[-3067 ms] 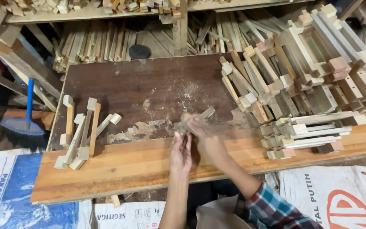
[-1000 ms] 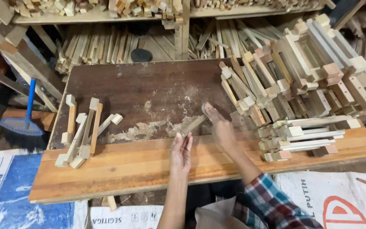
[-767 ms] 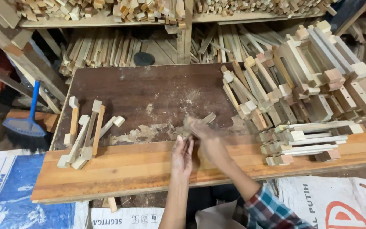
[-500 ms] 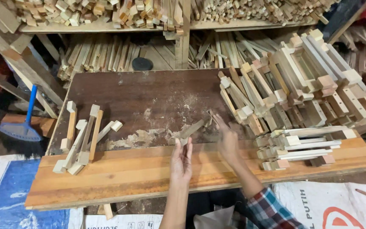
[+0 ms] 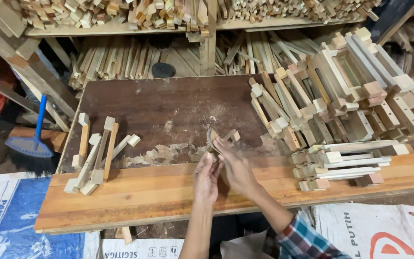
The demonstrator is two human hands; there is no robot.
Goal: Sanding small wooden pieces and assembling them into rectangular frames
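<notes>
Over the middle of the wooden workbench (image 5: 168, 192), both hands meet on a small wooden piece (image 5: 224, 138) with a block at its end. My left hand (image 5: 207, 175) pinches its near end from below. My right hand (image 5: 233, 165), on a plaid-sleeved arm, grips it from the right. A patch of sawdust and wood scraps (image 5: 168, 154) lies just left of the hands on the dark board (image 5: 168, 105).
A small pile of wooden sticks with end blocks (image 5: 97, 153) lies at the left of the bench. Large stacks of similar pieces (image 5: 341, 96) fill the right side, with a lower stack (image 5: 346, 165) near the front. Shelves of wood offcuts (image 5: 120, 14) stand behind. A blue broom (image 5: 32, 139) rests left.
My right hand reached toward the right stacks, came back to the centre, and now holds a wooden piece together with my left hand. The view shifted slightly.
</notes>
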